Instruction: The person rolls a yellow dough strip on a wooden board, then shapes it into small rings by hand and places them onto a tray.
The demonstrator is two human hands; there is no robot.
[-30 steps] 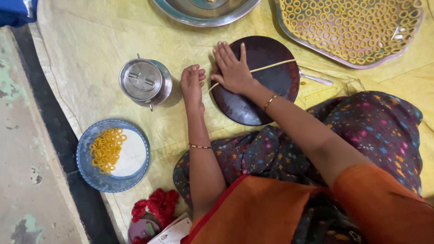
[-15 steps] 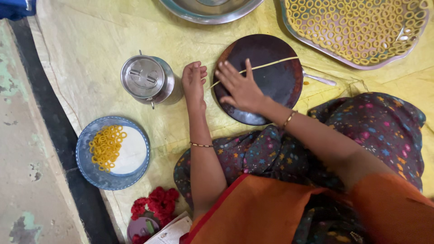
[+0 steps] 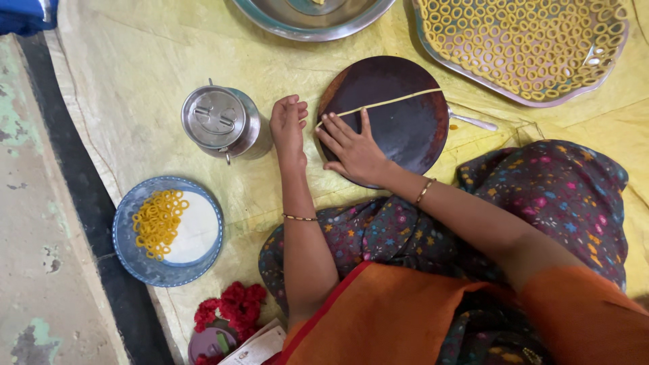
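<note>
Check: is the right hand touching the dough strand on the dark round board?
Touching. In the head view the right hand lies flat on the dark round board, its fingertips over the near end of the dough strand.

The person wears an orange top, a dark floral garment, and thin bangles on the left hand (image 3: 287,128) and right hand (image 3: 353,150).

Right hand (image 3: 351,145) flat, fingers spread; left hand (image 3: 289,125) loosely curled.

One dark round board (image 3: 399,115), one dough strand (image 3: 389,103), one lidded steel pot (image 3: 220,122), two ring-laden plates (image 3: 135,257).
</note>
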